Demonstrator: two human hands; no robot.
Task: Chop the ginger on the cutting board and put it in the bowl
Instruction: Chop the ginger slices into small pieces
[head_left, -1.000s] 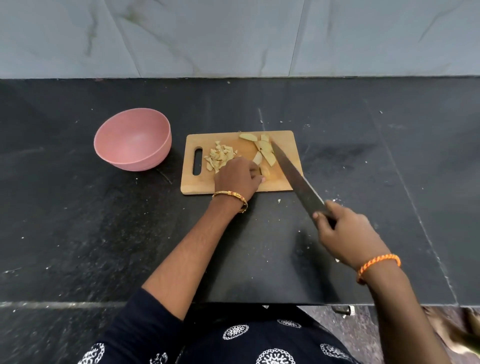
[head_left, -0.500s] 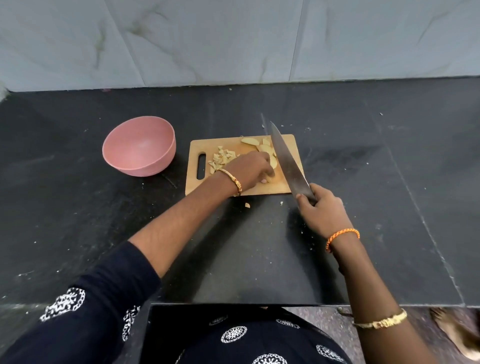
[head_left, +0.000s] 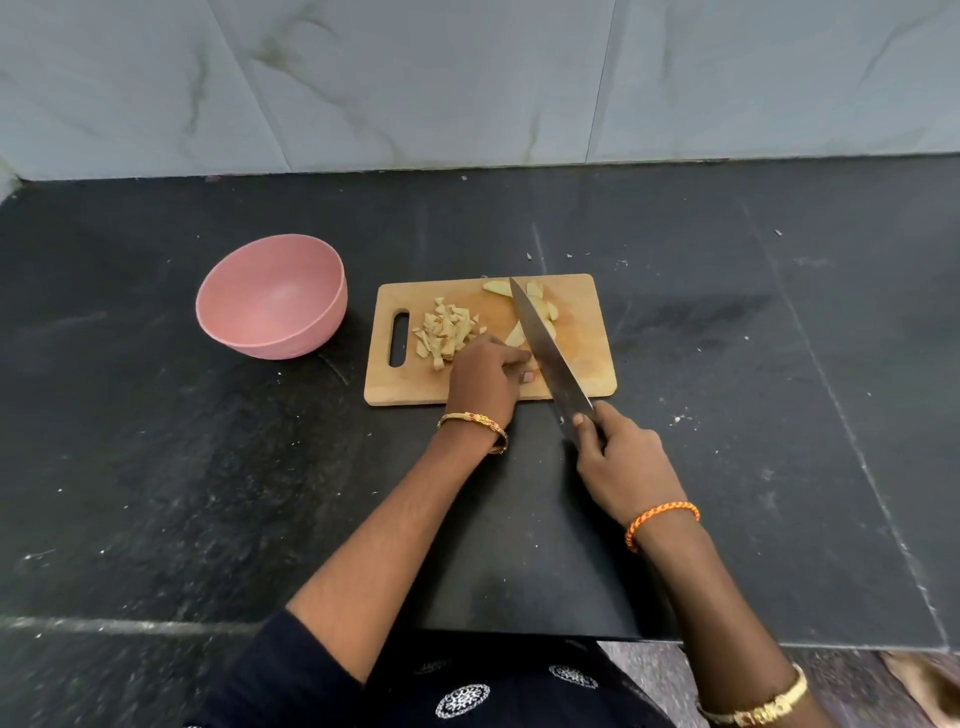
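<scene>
A wooden cutting board (head_left: 582, 358) lies on the black counter. A heap of chopped ginger pieces (head_left: 445, 332) sits on its left half, and larger ginger slices (head_left: 540, 312) lie near its far edge. My left hand (head_left: 483, 376) rests on the board with curled fingers, holding a ginger slice against the blade; the slice is mostly hidden. My right hand (head_left: 621, 462) grips the handle of a large knife (head_left: 545, 348), whose blade slants across the board with its tip at the far slices. An empty pink bowl (head_left: 271, 304) stands left of the board.
The black stone counter (head_left: 156, 467) carries small crumbs and specks. A grey marble-tiled wall (head_left: 467, 78) rises behind it. The counter's front edge runs close to my body, with floor visible at the lower right.
The knife has dropped from a raised tilt to lie across the board, its tip back at the far slices. My left hand shifted slightly back toward the board's near edge.
</scene>
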